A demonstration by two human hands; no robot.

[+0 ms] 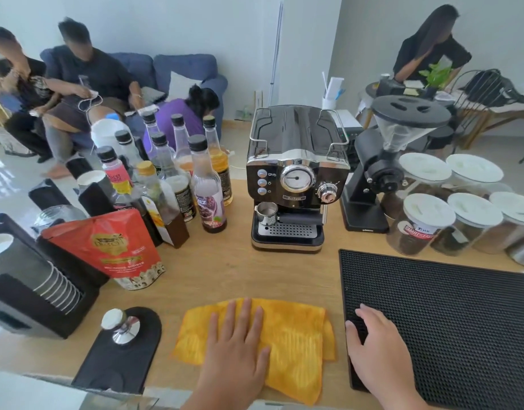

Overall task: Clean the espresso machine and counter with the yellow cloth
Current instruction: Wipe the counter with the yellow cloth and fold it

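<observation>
The yellow cloth lies folded flat on the wooden counter near its front edge. My left hand rests palm down on the cloth's left half, fingers spread and straight. My right hand lies flat on the left edge of the black bar mat, fingers apart, holding nothing. The black and chrome espresso machine stands at the back middle of the counter, with its portafilter locked in above the drip tray.
Several syrup bottles and a red pouch crowd the left. A cup holder and a tamper on a black pad sit front left. A coffee grinder and several lidded jars stand right. People sit behind.
</observation>
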